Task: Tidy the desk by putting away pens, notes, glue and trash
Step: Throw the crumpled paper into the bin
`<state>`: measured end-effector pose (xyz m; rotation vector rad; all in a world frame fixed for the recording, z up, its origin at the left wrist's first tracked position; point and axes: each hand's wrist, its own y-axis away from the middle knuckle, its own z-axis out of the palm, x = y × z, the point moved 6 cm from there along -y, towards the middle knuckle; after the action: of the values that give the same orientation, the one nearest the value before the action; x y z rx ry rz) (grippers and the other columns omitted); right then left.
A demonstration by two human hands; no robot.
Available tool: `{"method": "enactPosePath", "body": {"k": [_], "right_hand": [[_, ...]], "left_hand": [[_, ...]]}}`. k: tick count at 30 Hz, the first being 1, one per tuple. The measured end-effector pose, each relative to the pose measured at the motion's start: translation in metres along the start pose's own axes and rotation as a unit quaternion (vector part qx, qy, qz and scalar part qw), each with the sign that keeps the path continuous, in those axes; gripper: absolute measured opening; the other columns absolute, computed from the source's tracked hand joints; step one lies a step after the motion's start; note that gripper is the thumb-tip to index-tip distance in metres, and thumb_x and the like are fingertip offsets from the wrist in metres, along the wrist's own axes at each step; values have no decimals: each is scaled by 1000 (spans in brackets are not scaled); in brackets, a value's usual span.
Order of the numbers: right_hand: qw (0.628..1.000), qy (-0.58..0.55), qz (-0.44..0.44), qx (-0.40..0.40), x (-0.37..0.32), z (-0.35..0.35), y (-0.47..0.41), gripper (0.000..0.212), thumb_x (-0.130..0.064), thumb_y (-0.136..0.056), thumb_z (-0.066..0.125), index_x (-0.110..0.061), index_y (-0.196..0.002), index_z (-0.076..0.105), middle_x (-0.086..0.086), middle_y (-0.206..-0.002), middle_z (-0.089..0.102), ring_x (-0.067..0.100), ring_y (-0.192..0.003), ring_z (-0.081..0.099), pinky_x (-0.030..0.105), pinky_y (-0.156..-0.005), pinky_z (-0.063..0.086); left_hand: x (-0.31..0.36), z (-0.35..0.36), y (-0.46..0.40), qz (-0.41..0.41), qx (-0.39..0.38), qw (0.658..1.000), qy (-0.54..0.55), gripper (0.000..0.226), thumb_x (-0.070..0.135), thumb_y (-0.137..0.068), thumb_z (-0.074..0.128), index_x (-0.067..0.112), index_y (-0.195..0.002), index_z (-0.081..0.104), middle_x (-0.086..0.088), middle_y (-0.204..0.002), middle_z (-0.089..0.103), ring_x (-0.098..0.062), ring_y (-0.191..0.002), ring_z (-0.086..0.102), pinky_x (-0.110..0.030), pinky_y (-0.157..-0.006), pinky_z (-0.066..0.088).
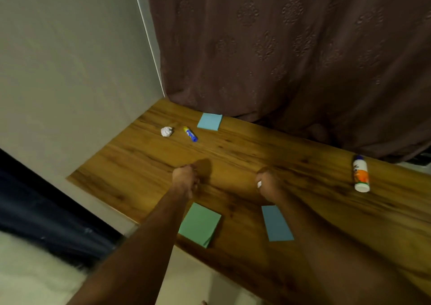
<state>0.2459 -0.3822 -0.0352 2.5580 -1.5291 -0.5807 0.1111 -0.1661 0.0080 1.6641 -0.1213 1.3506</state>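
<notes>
Before us a brown patterned curtain point(291, 48) hangs behind a wood-grain desk point(268, 146), with a pale wall point(70, 71) on the left. Our left hand point(185, 180) is curled into a fist over the desk; we cannot tell if it holds anything. Our right hand point(267, 183) is also curled, and something small and white shows inside it. Near the far edge lie a light blue sticky-note pad point(210, 121), a blue-and-yellow glue stick point(190, 134) and a crumpled white paper ball point(166, 131). Close to us sit a green sticky-note pad point(200, 224) and a blue sticky-note pad point(276, 223). A white-and-orange glue bottle point(361, 174) lies far right.
</notes>
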Motion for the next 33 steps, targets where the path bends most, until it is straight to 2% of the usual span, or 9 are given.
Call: {"method": "enactPosePath", "body": {"k": [5,9,12,15,18,22,27,30,33], "right_hand": [[973,-223,56,33,-15,-8,-10,20,-9,-85,60,5,-97,67,22,-96,67,37,-89,64,40,-73,52],[866,-482,134,-3,-29,-6,-11,10,-19,-91,56,-12,-92,62,9,-91,65,16,-65,55,24,-45,37],[777,-609,159,-28,-41,-4,-15,13,-19,-93,49,-14,-85,57,6,-82,63,9,-51,45,17,-37,25],[717,-675,169,-54,-53,-3,-17,22,-37,-95,52,-17,-86,56,2,-72,57,7,-46,41,16,-37,23],[732,-656,175,-50,-58,-7,-20,41,-57,-87,59,-17,-85,54,-3,-65,51,8,-50,41,21,-43,31],[761,-629,153,-42,-72,-9,-32,30,-44,-90,64,-15,-92,60,-1,-71,61,9,-55,52,21,-45,37],[820,-560,116,-28,-105,-15,-60,20,-18,-95,61,-8,-112,62,4,-82,68,8,-53,48,16,-38,30],[855,-509,98,1,-132,-19,-81,22,-25,-95,60,-14,-114,62,1,-76,60,8,-57,47,19,-43,36],[889,-449,77,53,-168,-20,-98,25,-33,-94,60,-9,-100,68,11,-75,62,24,-65,56,34,-61,46]], "left_hand": [[-9,-15,-24,-9,30,999,-10,14,17,-96,51,13,-96,63,-1,-63,47,-10,-36,38,-14,-30,23],[-12,-12,-31,-14,25,1000,1,14,17,-95,51,13,-93,64,-1,-63,47,-11,-44,37,-14,-30,23],[-4,-14,-31,0,23,1000,9,10,19,-93,55,11,-95,61,0,-61,45,-8,-36,37,-13,-31,22],[5,-15,-34,16,21,1000,14,20,28,-94,57,10,-102,59,0,-60,45,-7,-36,36,-13,-31,22],[9,-15,-35,29,15,999,4,35,45,-93,57,10,-97,61,0,-60,45,-9,-45,37,-16,-34,24],[17,-23,-42,38,25,999,-3,51,60,-89,53,11,-98,64,1,-63,46,-9,-50,37,-20,-39,27],[44,-36,-76,58,26,998,-27,28,40,-97,52,15,-94,65,2,-64,47,-9,-49,37,-17,-36,27],[66,-52,-105,73,36,994,-70,17,27,-97,52,15,-100,63,1,-70,58,-8,-47,41,-17,-36,29],[100,-74,-134,129,45,982,-131,19,22,-97,52,10,-102,65,-7,-82,68,-19,-59,56,-25,-48,40]]}}
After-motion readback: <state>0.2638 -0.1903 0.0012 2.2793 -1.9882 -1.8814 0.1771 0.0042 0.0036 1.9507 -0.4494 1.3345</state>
